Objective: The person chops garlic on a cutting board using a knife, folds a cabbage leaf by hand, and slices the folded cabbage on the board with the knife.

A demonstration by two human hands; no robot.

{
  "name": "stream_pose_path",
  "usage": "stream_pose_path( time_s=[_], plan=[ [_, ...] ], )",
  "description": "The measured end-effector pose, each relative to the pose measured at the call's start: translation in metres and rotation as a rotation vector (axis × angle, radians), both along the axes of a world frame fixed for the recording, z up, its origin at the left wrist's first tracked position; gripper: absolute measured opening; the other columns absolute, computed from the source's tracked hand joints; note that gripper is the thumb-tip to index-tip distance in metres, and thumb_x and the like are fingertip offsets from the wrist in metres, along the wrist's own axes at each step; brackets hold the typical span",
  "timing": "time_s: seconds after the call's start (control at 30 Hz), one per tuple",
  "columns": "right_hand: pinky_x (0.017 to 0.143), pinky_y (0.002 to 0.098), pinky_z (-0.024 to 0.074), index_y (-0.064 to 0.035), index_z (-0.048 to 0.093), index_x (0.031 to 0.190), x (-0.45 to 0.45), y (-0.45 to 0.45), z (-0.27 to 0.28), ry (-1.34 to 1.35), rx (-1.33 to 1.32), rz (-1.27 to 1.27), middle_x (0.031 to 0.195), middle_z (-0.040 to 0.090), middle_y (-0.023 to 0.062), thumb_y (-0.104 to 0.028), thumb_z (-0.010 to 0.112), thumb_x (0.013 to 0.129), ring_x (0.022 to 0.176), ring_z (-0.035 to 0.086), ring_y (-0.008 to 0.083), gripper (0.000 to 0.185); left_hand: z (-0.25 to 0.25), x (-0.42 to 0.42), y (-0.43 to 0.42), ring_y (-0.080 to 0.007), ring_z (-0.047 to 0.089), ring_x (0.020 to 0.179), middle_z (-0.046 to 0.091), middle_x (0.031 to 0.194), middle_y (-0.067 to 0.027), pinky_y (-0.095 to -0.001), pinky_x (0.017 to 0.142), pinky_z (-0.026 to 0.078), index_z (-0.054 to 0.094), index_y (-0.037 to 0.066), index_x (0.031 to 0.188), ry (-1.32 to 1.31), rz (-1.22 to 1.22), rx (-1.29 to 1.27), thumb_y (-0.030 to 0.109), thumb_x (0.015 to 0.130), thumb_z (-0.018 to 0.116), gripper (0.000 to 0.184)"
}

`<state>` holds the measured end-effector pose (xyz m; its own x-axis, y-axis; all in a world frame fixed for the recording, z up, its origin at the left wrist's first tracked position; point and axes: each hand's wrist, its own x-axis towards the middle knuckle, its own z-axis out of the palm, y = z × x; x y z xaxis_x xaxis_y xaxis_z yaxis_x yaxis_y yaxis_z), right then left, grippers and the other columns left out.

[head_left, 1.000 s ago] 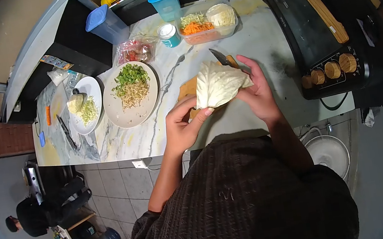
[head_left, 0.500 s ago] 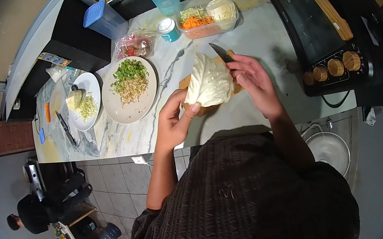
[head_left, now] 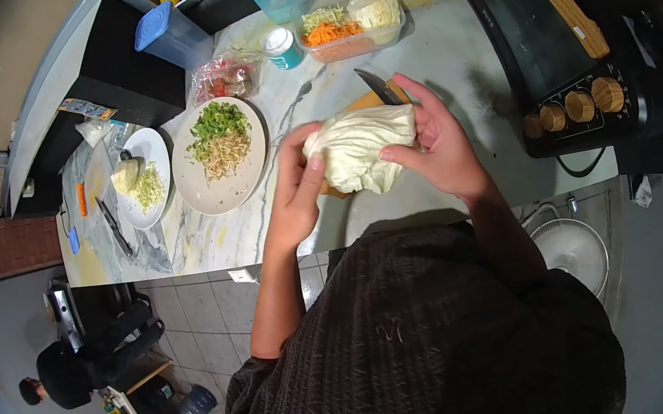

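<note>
cabbage (head_left: 361, 149): held over the cutting board (head_left: 367, 102), between both hands.
hands: left hand (head_left: 293, 200) grips its left side, right hand (head_left: 449, 153) its right.
knife (head_left: 378, 85): just beyond; right-hand fingers could get nicked if they strayed onto the blade.
leaves: might tear if pulled unevenly.
desk (head_left: 477, 121): marbled, with a plate (head_left: 198, 186) and black oven (head_left: 587, 136).
room: tiled floor (head_left: 199, 306); another person (head_left: 65, 375) far left.

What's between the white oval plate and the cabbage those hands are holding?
The round plate of greens and pale sprouts, then some counter, then the left hand, as the head view shows.
</note>
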<state>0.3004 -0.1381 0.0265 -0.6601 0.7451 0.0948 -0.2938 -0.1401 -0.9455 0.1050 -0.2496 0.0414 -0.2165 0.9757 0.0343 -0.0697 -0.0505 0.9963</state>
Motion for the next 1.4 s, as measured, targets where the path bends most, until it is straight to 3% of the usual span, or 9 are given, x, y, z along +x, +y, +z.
stream_pose_path(
  time_s=[0.13,0.37,0.57,0.63,0.77,0.93,1.07,1.23,1.4],
  plan=[
    [0.094,0.0309,0.0497,-0.0033,0.035,0.149,-0.004,-0.003,-0.007,-0.109,0.18,-0.104,0.122,0.061,0.0135,0.003,0.074,0.082,0.111,0.06,0.0168,0.077,0.0,0.014,0.003,-0.0212,0.05,0.126,0.047,0.136,-0.0161,-0.0341,0.102,0.046,0.032,0.0,0.143,0.035,-0.082,0.115,-0.009,0.079,0.075,0.078],
    [0.09,0.0349,0.0504,-0.0035,0.065,0.119,0.01,0.004,0.002,-0.511,0.65,-0.267,0.121,0.061,0.0169,-0.009,0.082,0.074,0.107,0.063,0.0263,0.049,0.007,0.008,-0.002,-0.0211,0.049,0.126,0.046,0.136,-0.0145,-0.0345,0.106,0.04,0.035,-0.001,0.144,-0.131,-0.108,-0.102,-0.002,0.083,0.073,0.071],
    [0.082,0.0336,0.0516,0.0023,0.064,0.103,0.01,0.016,-0.006,-0.372,0.821,-0.273,0.114,0.064,0.017,-0.011,0.081,0.076,0.1,0.064,0.0227,0.035,-0.005,-0.007,0.002,-0.0199,0.057,0.111,0.054,0.128,-0.0157,-0.0329,0.092,0.049,0.047,-0.003,0.137,0.572,-0.112,0.022,0.011,0.091,0.071,0.054],
    [0.079,0.0268,0.0505,0.0015,0.06,0.103,0.008,0.012,0.009,-0.501,0.222,-0.038,0.101,0.064,0.0062,-0.006,0.076,0.082,0.092,0.061,0.0107,0.027,0.002,-0.005,0.004,-0.0197,0.059,0.107,0.059,0.121,-0.0154,-0.032,0.091,0.049,0.05,-0.002,0.133,0.356,-0.067,-0.143,0.016,0.092,0.07,0.049],
    [0.079,0.0243,0.0505,0.001,0.058,0.109,0.004,0.017,0.001,-0.442,0.255,-0.033,0.097,0.065,0.0047,-0.006,0.074,0.086,0.091,0.06,0.0074,0.028,0.015,-0.009,0.01,-0.0222,0.065,0.097,0.065,0.111,-0.0173,-0.0323,0.086,0.051,0.055,0.0,0.127,0.322,-0.094,-0.138,0.019,0.093,0.069,0.042],
    [0.082,0.0286,0.0516,0.0022,0.059,0.114,-0.002,0.017,-0.001,-0.387,0.283,-0.084,0.102,0.069,0.0124,-0.014,0.077,0.083,0.093,0.064,0.0134,0.039,0.029,-0.007,0.013,-0.0295,0.07,0.08,0.069,0.096,-0.0217,-0.0351,0.072,0.053,0.057,0.001,0.121,0.688,-0.074,-0.337,0.022,0.094,0.066,0.035],
    [0.084,0.0285,0.0515,0.0018,0.06,0.114,-0.006,0.013,-0.001,-0.358,0.271,-0.078,0.104,0.068,0.0118,-0.013,0.077,0.083,0.095,0.063,0.0134,0.038,0.011,-0.013,0.016,-0.0238,0.068,0.077,0.069,0.09,-0.0173,-0.0329,0.071,0.051,0.059,0.001,0.119,0.675,-0.059,-0.304,0.02,0.092,0.068,0.034],
    [0.082,0.0276,0.0526,0.0033,0.063,0.112,-0.006,0.009,-0.014,-0.172,-0.083,-0.032,0.103,0.069,0.0074,-0.01,0.072,0.089,0.093,0.064,0.0115,0.028,0.001,-0.017,0.017,-0.0102,0.059,0.076,0.066,0.084,-0.006,-0.0273,0.069,0.048,0.061,-0.001,0.114,0.406,-0.098,-0.283,0.017,0.09,0.072,0.032],
    [0.08,0.0275,0.0527,0.0047,0.062,0.113,-0.011,0.002,-0.017,-0.164,-0.081,-0.084,0.102,0.069,0.0069,-0.01,0.068,0.092,0.091,0.064,0.0106,0.026,-0.006,-0.017,0.019,-0.0093,0.06,0.079,0.066,0.091,-0.0045,-0.0261,0.071,0.049,0.059,-0.002,0.111,0.128,-0.178,-0.274,0.015,0.089,0.074,0.031]
  ],
)
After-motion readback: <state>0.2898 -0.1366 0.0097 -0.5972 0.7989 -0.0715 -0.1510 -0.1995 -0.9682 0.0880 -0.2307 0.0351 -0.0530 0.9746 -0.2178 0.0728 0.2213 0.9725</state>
